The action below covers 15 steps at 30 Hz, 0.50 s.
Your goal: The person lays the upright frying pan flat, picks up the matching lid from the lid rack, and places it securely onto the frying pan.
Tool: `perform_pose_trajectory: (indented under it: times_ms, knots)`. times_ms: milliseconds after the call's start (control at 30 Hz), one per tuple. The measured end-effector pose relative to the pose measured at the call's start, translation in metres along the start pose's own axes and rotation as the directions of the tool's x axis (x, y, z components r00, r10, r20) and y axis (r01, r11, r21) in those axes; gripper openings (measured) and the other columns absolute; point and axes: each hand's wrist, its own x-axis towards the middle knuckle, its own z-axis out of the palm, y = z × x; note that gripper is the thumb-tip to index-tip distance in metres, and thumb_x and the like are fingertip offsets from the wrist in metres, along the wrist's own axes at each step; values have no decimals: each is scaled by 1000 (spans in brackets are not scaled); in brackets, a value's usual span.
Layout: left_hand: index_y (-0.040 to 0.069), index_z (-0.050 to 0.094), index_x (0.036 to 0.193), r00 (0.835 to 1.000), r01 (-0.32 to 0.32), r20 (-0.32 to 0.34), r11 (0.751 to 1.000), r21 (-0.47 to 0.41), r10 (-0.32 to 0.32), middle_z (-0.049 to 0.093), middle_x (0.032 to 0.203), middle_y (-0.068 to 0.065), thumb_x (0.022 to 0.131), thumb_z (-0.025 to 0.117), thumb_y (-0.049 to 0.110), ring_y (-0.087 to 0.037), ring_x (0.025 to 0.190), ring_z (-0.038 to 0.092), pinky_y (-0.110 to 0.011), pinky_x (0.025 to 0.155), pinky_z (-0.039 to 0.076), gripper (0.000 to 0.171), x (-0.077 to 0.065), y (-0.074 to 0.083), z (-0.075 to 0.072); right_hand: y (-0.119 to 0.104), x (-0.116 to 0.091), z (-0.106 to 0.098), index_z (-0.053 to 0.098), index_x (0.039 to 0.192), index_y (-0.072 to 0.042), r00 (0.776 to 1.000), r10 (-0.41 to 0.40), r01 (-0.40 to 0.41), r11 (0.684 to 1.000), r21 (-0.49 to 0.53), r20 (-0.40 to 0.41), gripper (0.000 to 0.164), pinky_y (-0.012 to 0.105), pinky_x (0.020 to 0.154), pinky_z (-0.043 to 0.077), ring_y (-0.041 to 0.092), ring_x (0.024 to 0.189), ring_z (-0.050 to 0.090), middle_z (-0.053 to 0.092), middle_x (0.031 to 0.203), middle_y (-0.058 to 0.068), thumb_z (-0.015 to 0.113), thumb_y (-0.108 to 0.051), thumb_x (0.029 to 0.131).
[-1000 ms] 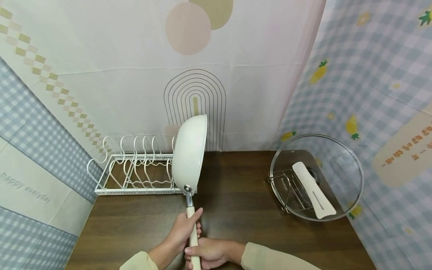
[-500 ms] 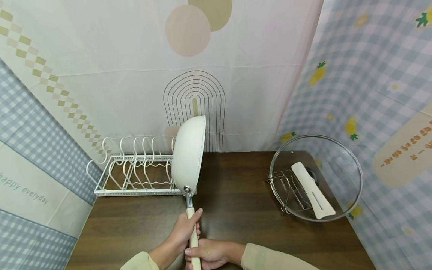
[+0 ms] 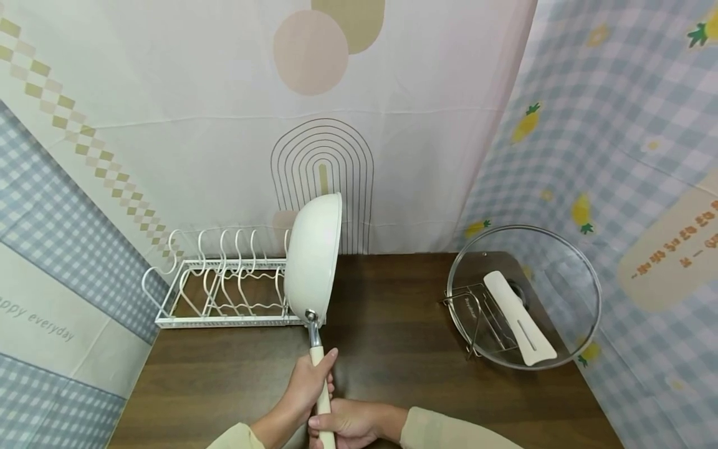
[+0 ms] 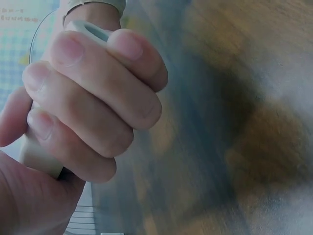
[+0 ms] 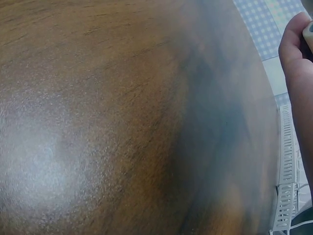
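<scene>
A white pan (image 3: 312,255) stands on its side at the right end of the white wire rack (image 3: 224,321), its opening turned to the right and its rounded base to the left. Whether the rack bears it cannot be told. Its cream handle (image 3: 317,357), joined by a metal neck, points toward the near edge. Both hands are clamped round that handle, one just beside the other: the left hand (image 3: 305,381) grips farther up, nearer the pan, with its thumb along the handle, and the right hand (image 3: 350,423) grips the near end. In the left wrist view, the left fingers curl tightly over it.

The rack runs left from the pan, its curved dividers upright. Under everything lies a dark wooden table (image 3: 404,374). Well apart on the right, a clear glass lid (image 3: 563,274) leans by a thin metal wire stand (image 3: 477,327), with a white slotted bar (image 3: 521,318) across its middle. A white patterned cloth (image 3: 426,156) hangs at the far side, and blue checked cloth (image 3: 617,143) hangs on the right.
</scene>
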Motion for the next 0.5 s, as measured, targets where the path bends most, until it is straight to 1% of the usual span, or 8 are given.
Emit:
perform_pose_trajectory:
  times_ms: [200,333,500]
  knots:
    - [9,50,88,1000,5,2,1000,-12,-5,50,59,2,104,62,33,-10,48,52,-25,46,49,32,-2,-1,1,1,0,0,53,97,-22,1000,-11,10,999,-35,-10,35,16,73,49,-2,77,56,61,81,-15,62,-55,92]
    - [9,51,88,1000,-7,-3,1000,-15,7,51,59,2,103,63,35,-10,48,53,-25,47,49,32,-2,0,2,1,-1,-1,54,96,-21,1000,-17,17,999,-40,-5,36,16,72,50,-2,76,56,61,80,-15,63,-55,91]
    - [8,51,88,999,-30,-14,1000,-11,29,52,59,2,102,66,36,-11,49,54,-25,48,49,34,-3,4,4,-1,-3,-3,54,95,-19,1000,2,-2,999,-47,-1,39,16,72,50,-2,76,56,62,79,-15,64,-56,90]
